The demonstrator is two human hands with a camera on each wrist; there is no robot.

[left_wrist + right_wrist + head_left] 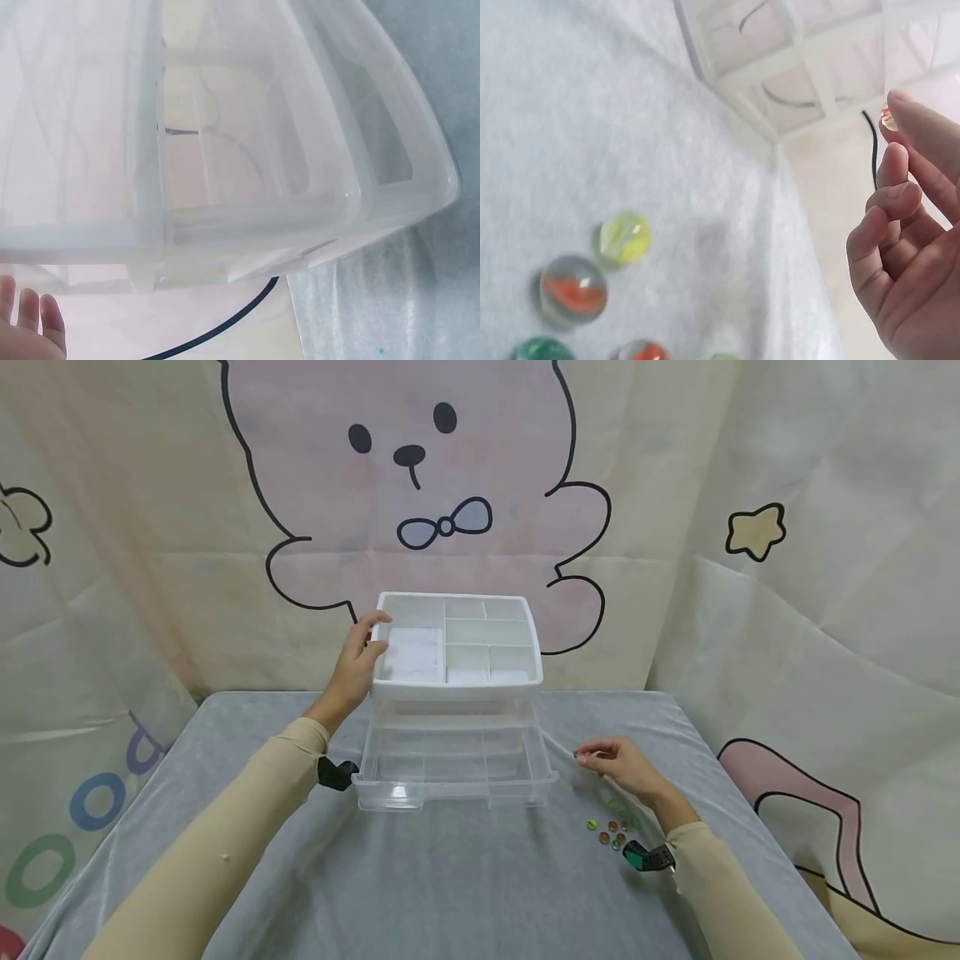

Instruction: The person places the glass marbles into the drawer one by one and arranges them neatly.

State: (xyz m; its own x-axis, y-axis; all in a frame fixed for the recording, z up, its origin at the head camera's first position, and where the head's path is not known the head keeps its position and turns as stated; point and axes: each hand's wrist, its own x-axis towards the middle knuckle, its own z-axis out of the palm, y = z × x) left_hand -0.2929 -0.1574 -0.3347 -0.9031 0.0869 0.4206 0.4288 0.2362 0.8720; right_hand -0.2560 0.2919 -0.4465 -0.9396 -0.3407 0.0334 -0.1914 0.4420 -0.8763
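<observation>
A storage box with a white compartment tray [486, 632] on top stands on the cloth, its clear lower drawer [457, 793] pulled out toward me. My left hand [356, 664] grips the tray's left rim; in the left wrist view only some fingers [52, 319] show beside the clear wall. Thumb and forefinger of my right hand [915, 225] pinch a small clear marble [888, 118] with orange in it, to the right of the drawer. Below that hand lie several glass marbles, among them a yellow one [626, 237] and an orange-streaked one [574, 292].
Grey cloth [450, 885] covers the table. A printed curtain [637, 435] with a cartoon bear hangs behind it, and more curtain stands along both sides. Each wrist wears a dark camera strap, such as the right one [649, 857] near the marbles.
</observation>
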